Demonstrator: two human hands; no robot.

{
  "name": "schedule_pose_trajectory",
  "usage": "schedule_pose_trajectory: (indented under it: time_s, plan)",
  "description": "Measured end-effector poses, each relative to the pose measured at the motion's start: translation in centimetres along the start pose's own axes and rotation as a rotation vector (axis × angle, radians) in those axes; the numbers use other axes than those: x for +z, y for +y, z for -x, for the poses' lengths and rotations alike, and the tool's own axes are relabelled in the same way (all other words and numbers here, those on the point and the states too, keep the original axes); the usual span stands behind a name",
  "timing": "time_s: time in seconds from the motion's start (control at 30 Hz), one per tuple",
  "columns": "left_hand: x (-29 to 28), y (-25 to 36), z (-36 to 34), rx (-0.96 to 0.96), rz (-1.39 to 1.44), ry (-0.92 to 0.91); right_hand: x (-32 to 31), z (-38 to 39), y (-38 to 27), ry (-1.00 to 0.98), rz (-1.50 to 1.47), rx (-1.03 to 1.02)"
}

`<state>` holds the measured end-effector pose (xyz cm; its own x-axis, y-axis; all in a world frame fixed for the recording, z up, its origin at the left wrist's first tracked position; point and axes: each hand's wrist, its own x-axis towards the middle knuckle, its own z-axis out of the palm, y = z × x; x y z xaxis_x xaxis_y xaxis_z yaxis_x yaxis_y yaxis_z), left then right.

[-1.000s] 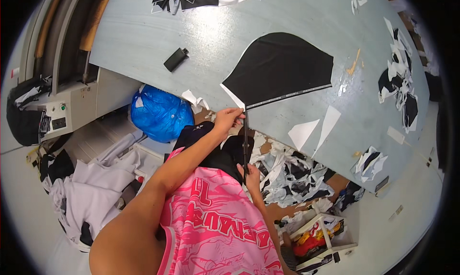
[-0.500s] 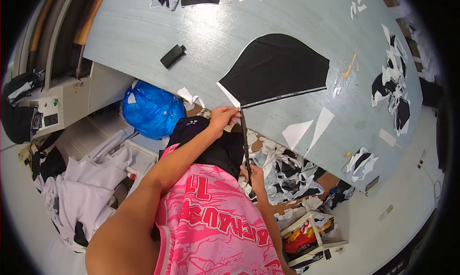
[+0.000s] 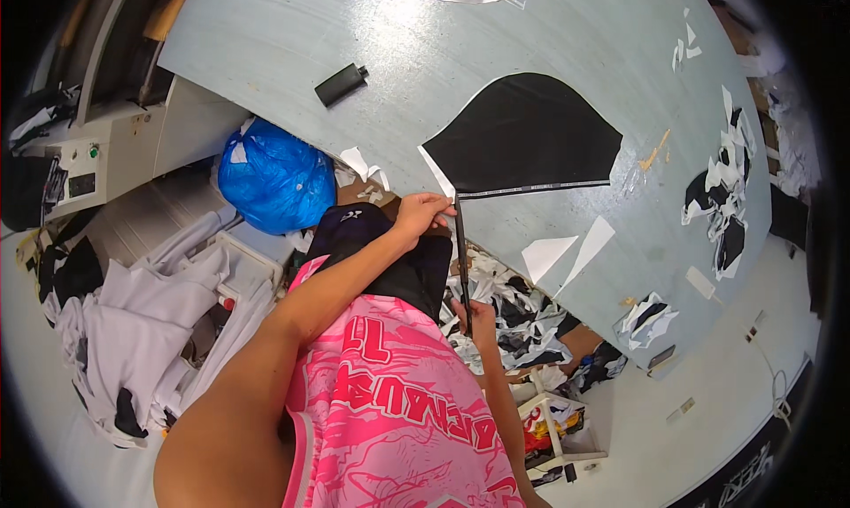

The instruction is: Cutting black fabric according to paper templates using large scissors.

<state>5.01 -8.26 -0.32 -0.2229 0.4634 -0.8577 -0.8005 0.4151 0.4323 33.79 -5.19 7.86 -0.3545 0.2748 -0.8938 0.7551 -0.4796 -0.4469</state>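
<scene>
A black fabric piece (image 3: 522,136) with a curved top and white edging lies flat on the table; a narrow printed band runs along its lower edge. At its lower left corner, by the table edge, my left hand (image 3: 427,214) is closed in a pinch. From there a long, narrow black strip (image 3: 462,264) runs down in front of the table edge. My right hand (image 3: 479,320) is closed round its lower end. I cannot tell whether the strip is joined to the fabric piece.
White offcuts (image 3: 549,258) and a black bottle-shaped object (image 3: 342,84) lie on the table (image 3: 292,30). Scraps (image 3: 722,198) are heaped along its right side. Below stand a blue plastic bag (image 3: 276,176), white cloth (image 3: 159,322), a scrap pile (image 3: 518,317) and a white crate (image 3: 551,428).
The view has shifted slightly, so table things appear a little to the right and lower. Both hands keep their hold on the strip, and the fabric piece stays flat.
</scene>
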Motion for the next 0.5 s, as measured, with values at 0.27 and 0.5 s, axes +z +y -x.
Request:
schedule_pose_trajectory:
  time_s: [0.27,0.5]
  plan:
    - [-0.2,0.6,0.5,-0.021,0.006,-0.009,-3.3,-0.6,0.0,-0.092,0.02,-0.017]
    - [-0.9,0.1,0.1,-0.021,0.023,-0.049,-8.4,-3.8,-6.1,-0.198,0.219,-0.017]
